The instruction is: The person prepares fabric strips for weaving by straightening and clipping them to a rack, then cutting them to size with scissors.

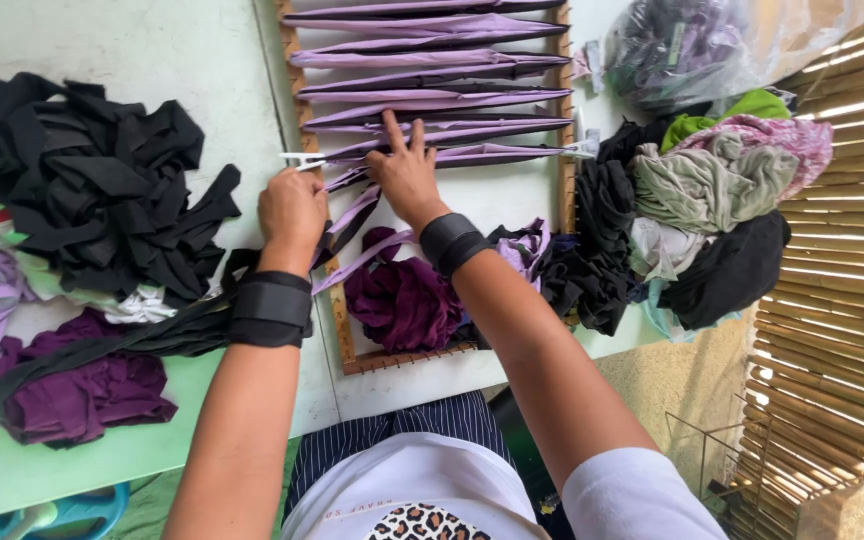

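Observation:
A wooden peg frame (344, 330) lies on the pale table (202, 60), with several purple fabric strips (432, 62) stretched across it. My left hand (292, 212) grips a purple strip (352, 215) at the frame's left rail, beside a white clip (302, 158). My right hand (407, 172) presses flat on the lowest stretched strip, fingers spread. Black wrist bands sit on both arms. A bunched dark purple cloth (404, 300) lies inside the frame below my hands.
A heap of black strips (92, 180) and purple cloth (82, 395) lies at left. Mixed coloured fabric (712, 180) and a plastic bag (692, 45) sit at right. A bamboo screen (842, 300) stands at far right.

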